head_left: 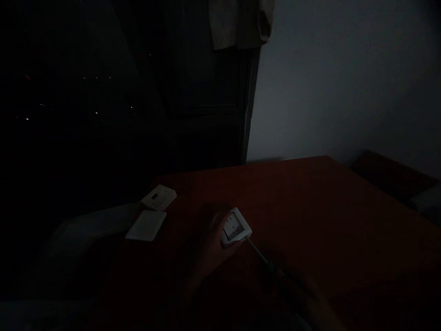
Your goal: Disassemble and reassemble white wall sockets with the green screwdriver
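Observation:
My left hand [217, 246] grips a white wall socket [245, 225] by its left side, with fingers over the upper edge and thumb along the lower one. Slots show in the socket's recessed middle. A screwdriver [257, 250] is in my right hand [292, 285], its thin metal shaft running up and left. Its tip meets the socket's lower right edge; whether it sits in a gap there is too dark to tell. Deep shadow covers most of the right hand and the handle.
On the reddish-brown table [292, 193], to the left, lie a white box-like piece [160, 197] with a dark slot and a flat white plate [146, 225]. Behind stand a pale wall [327, 82] and a dark window with hanging cloth [237, 23]. The room is very dim.

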Demonstrator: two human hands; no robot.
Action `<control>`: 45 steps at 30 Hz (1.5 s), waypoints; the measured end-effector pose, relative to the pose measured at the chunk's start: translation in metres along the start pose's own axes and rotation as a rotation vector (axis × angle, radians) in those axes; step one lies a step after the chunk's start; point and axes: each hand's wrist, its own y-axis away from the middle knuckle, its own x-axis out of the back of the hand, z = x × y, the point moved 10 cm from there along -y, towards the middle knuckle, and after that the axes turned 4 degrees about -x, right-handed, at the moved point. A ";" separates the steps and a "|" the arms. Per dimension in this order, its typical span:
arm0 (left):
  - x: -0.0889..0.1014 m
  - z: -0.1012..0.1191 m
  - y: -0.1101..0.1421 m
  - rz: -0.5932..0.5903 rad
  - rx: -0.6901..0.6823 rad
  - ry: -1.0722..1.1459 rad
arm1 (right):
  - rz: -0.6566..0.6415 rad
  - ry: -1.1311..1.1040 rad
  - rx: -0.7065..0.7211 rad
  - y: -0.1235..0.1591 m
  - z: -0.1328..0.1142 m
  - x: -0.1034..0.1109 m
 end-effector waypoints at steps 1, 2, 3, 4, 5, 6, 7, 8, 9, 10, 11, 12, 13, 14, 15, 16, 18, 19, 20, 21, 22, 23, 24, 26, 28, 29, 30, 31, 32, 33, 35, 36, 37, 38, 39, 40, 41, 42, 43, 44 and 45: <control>0.000 0.000 -0.001 -0.007 0.003 0.024 | -0.008 -0.016 -0.016 -0.001 0.001 0.000; 0.001 0.001 -0.001 -0.013 0.007 0.042 | -0.009 -0.023 -0.015 -0.002 0.001 0.000; 0.001 0.001 -0.001 -0.022 0.010 0.055 | 0.003 -0.029 -0.002 -0.002 0.000 0.001; 0.002 0.002 -0.002 -0.028 0.013 0.065 | 0.020 -0.039 0.009 -0.002 -0.001 0.003; 0.004 0.002 -0.002 -0.026 0.017 0.072 | 0.038 -0.047 0.017 -0.002 -0.002 0.005; 0.006 0.003 -0.002 -0.019 0.021 0.077 | 0.053 -0.051 0.022 -0.002 -0.003 0.007; 0.009 0.003 -0.002 -0.009 0.025 0.081 | 0.063 -0.049 0.021 -0.002 -0.003 0.008; 0.011 0.003 -0.002 0.002 0.028 0.085 | 0.067 -0.044 0.016 -0.002 -0.002 0.008; 0.013 0.002 -0.002 0.013 0.030 0.090 | 0.066 -0.039 0.009 -0.003 -0.001 0.008; 0.014 0.001 -0.002 0.022 0.029 0.096 | 0.057 -0.033 0.007 -0.004 0.000 0.007; 0.015 0.000 -0.002 0.027 0.024 0.102 | 0.050 -0.030 0.010 -0.005 0.000 0.007; 0.016 -0.002 -0.002 0.035 0.022 0.107 | 0.047 -0.027 0.020 -0.006 -0.001 0.007; 0.017 -0.006 -0.002 0.048 0.026 0.109 | 0.049 -0.020 0.038 -0.007 -0.003 0.007; 0.020 -0.011 -0.002 0.066 0.036 0.107 | 0.057 -0.009 0.059 -0.008 -0.007 0.009; 0.023 -0.016 -0.003 0.089 0.048 0.099 | 0.068 0.004 0.080 -0.008 -0.010 0.010; 0.027 -0.021 -0.004 0.111 0.058 0.085 | 0.073 0.017 0.098 -0.009 -0.014 0.011; 0.038 -0.028 -0.007 0.161 0.069 0.034 | 0.062 0.034 0.125 -0.010 -0.020 0.010; 0.045 -0.030 -0.010 0.180 0.072 -0.004 | 0.050 0.036 0.132 -0.010 -0.023 0.009; 0.052 -0.031 -0.013 0.192 0.075 -0.047 | 0.041 0.035 0.140 -0.011 -0.025 0.008; 0.058 -0.032 -0.017 0.196 0.080 -0.094 | 0.035 0.034 0.152 -0.011 -0.027 0.007; 0.063 -0.034 -0.021 0.192 0.084 -0.145 | 0.030 0.031 0.161 -0.011 -0.028 0.007; 0.066 -0.035 -0.026 0.181 0.085 -0.194 | 0.025 0.027 0.164 -0.011 -0.029 0.006; 0.068 -0.038 -0.031 0.167 0.083 -0.236 | 0.019 0.024 0.161 -0.011 -0.029 0.005; 0.067 -0.046 -0.039 0.131 0.068 -0.282 | 0.010 0.023 0.150 -0.011 -0.028 0.004; 0.059 -0.056 -0.046 0.088 0.040 -0.298 | 0.018 0.024 0.153 -0.011 -0.027 0.005; 0.054 -0.060 -0.048 0.069 0.019 -0.303 | 0.029 0.023 0.163 -0.011 -0.028 0.006; 0.049 -0.063 -0.050 0.053 -0.003 -0.305 | 0.042 0.019 0.168 -0.010 -0.028 0.007; 0.044 -0.064 -0.052 0.036 -0.026 -0.304 | 0.054 0.013 0.169 -0.010 -0.028 0.008; 0.040 -0.065 -0.053 0.020 -0.051 -0.300 | 0.068 0.006 0.166 -0.010 -0.027 0.009; 0.036 -0.064 -0.054 0.003 -0.074 -0.293 | 0.069 -0.001 0.163 -0.010 -0.026 0.009; 0.031 -0.059 -0.057 -0.030 -0.118 -0.280 | 0.052 -0.016 0.167 -0.010 -0.025 0.007; 0.029 -0.057 -0.059 -0.045 -0.139 -0.277 | 0.038 -0.022 0.174 -0.010 -0.026 0.005; 0.029 -0.054 -0.060 -0.055 -0.156 -0.276 | 0.029 -0.024 0.178 -0.010 -0.026 0.004; 0.030 -0.052 -0.061 -0.060 -0.167 -0.280 | 0.025 -0.021 0.178 -0.010 -0.026 0.003; 0.031 -0.050 -0.062 -0.063 -0.168 -0.285 | 0.019 -0.014 0.176 -0.010 -0.025 0.003; 0.033 -0.049 -0.063 -0.059 -0.159 -0.290 | 0.025 -0.007 0.170 -0.010 -0.024 0.003; 0.036 -0.049 -0.062 -0.048 -0.139 -0.293 | 0.033 0.002 0.164 -0.009 -0.023 0.004; 0.039 -0.048 -0.060 -0.029 -0.113 -0.291 | 0.043 0.014 0.160 -0.009 -0.022 0.005; 0.041 -0.046 -0.057 -0.010 -0.087 -0.283 | 0.052 0.027 0.158 -0.009 -0.022 0.006; 0.043 -0.043 -0.053 0.010 -0.063 -0.264 | 0.062 0.040 0.161 -0.008 -0.023 0.008; 0.043 -0.038 -0.047 0.025 -0.048 -0.236 | 0.069 0.054 0.169 -0.007 -0.024 0.010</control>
